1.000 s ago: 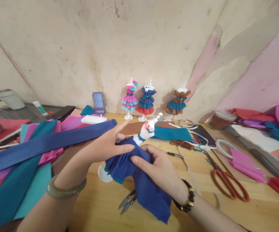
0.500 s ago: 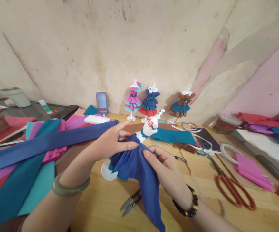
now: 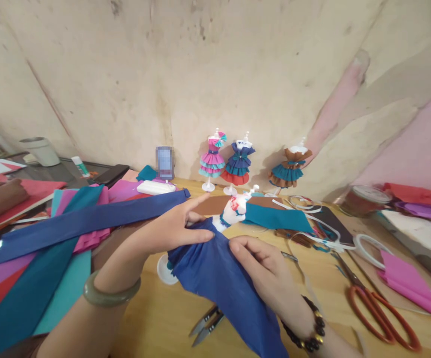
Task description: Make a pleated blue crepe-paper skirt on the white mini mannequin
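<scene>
Left fingers [image 3: 198, 236] clamp cloth [image 3: 215, 273] against the tilted form [image 3: 234, 211], which rises beyond them; right fingers [image 3: 241, 251], just beside, pinch the cloth's edge, its length trailing below.

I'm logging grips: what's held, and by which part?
Blue cloth: the left hand holds its gathered top against the mannequin, the right hand its upper edge.

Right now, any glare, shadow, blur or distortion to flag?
Head view: white glare spot near the left end of the long blue strip; soft shadows on the wall behind the small dresses; wide-angle stretch toward the edges; phone-like screen pixelated; held blue fabric outlines clear, weave indistinct.
</scene>
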Demonstrator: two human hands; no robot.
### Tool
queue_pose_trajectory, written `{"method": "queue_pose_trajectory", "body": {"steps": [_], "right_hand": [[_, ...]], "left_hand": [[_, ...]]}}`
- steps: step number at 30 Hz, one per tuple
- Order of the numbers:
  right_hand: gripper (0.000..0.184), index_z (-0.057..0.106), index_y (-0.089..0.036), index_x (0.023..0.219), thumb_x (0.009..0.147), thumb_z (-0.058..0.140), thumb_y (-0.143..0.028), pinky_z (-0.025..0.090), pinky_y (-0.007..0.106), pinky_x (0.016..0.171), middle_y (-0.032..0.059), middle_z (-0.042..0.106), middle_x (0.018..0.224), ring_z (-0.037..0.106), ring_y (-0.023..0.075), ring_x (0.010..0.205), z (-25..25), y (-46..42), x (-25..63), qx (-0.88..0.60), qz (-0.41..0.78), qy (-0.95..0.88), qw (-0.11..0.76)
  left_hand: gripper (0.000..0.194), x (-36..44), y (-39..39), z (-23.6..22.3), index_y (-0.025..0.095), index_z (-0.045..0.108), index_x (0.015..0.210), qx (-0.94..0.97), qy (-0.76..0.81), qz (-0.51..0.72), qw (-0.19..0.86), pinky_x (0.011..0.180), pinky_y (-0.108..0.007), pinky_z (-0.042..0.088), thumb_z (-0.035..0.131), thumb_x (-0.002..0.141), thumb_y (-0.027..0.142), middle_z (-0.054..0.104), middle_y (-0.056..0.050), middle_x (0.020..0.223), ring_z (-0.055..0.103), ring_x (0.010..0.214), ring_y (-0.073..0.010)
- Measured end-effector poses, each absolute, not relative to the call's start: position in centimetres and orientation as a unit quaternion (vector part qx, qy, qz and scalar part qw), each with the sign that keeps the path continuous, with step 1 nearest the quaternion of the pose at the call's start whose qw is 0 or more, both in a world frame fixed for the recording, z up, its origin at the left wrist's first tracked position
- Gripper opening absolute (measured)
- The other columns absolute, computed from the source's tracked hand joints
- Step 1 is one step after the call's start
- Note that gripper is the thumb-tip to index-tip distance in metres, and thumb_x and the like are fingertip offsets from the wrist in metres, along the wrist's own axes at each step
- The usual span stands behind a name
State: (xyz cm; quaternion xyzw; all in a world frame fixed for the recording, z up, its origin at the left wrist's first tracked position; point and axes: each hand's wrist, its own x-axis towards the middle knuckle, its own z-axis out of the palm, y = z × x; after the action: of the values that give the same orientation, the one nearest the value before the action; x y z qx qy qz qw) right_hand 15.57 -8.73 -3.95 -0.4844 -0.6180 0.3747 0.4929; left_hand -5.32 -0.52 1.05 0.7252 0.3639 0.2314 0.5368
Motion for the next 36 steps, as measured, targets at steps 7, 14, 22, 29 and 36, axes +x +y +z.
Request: {"method": "queue_pose_trajectory", "body": {"steps": [7, 14, 22, 29, 36], "right_hand": [[0.029, 0.063, -0.020, 0.074, 0.093, 0.057, -0.041, 0.045, 0.024, 0.057, -0.0008, 0.060, 0.065, 0.052, 0.0130, 0.059, -3.7, -9.2, 14.9, -0.457, 0.357, -0.679, 0.450], [0.023, 0.069, -0.021, 0.096, 0.094, 0.058, -0.041, 0.052, 0.027, 0.067, 0.0037, 0.073, 0.085, 0.064, 0.0168, 0.072, -4.2, -9.3, 15.0, -0.464, 0.366, -0.655, 0.471], [0.017, 0.070, -0.022, 0.080, 0.091, 0.063, -0.032, 0.052, 0.027, 0.068, 0.0023, 0.073, 0.077, 0.065, 0.0166, 0.071, -3.4, -9.2, 14.9, -0.458, 0.294, -0.680, 0.491], [0.009, 0.076, -0.024, 0.090, 0.090, 0.067, -0.025, 0.056, 0.027, 0.071, 0.0020, 0.078, 0.084, 0.071, 0.0166, 0.074, -3.7, -9.8, 14.2, -0.461, 0.232, -0.674, 0.529], [0.013, 0.078, -0.025, 0.087, 0.089, 0.065, -0.028, 0.057, 0.029, 0.069, 0.0017, 0.077, 0.081, 0.070, 0.0176, 0.072, -2.9, -9.9, 14.0, -0.449, 0.291, -0.642, 0.549]], "left_hand": [[0.101, -4.8, -0.2, 0.4, 0.019, 0.012, 0.161, 0.730, 0.358, 0.246, 0.528, 0.075, -0.033, 0.055, 0.074, 0.083, 0.038, 0.078, -0.012, 0.107, 0.072, 0.097, -0.0261], [0.100, -4.6, -0.3, 0.7, 0.020, 0.022, 0.159, 0.730, 0.355, 0.259, 0.523, 0.087, -0.037, 0.057, 0.080, 0.079, 0.036, 0.075, -0.014, 0.121, 0.071, 0.108, -0.0286], [0.098, -4.3, -0.3, 0.8, 0.020, 0.026, 0.158, 0.739, 0.356, 0.261, 0.509, 0.093, -0.038, 0.057, 0.080, 0.077, 0.033, 0.073, -0.015, 0.124, 0.069, 0.115, -0.0304], [0.098, -4.3, -0.5, 1.1, 0.024, 0.025, 0.159, 0.716, 0.337, 0.268, 0.550, 0.081, -0.032, 0.059, 0.080, 0.078, 0.032, 0.078, -0.009, 0.113, 0.073, 0.100, -0.0243], [0.096, -4.0, -0.6, 0.7, 0.027, 0.027, 0.158, 0.710, 0.336, 0.274, 0.555, 0.073, -0.027, 0.057, 0.081, 0.078, 0.034, 0.078, -0.008, 0.112, 0.073, 0.087, -0.0196]]}}
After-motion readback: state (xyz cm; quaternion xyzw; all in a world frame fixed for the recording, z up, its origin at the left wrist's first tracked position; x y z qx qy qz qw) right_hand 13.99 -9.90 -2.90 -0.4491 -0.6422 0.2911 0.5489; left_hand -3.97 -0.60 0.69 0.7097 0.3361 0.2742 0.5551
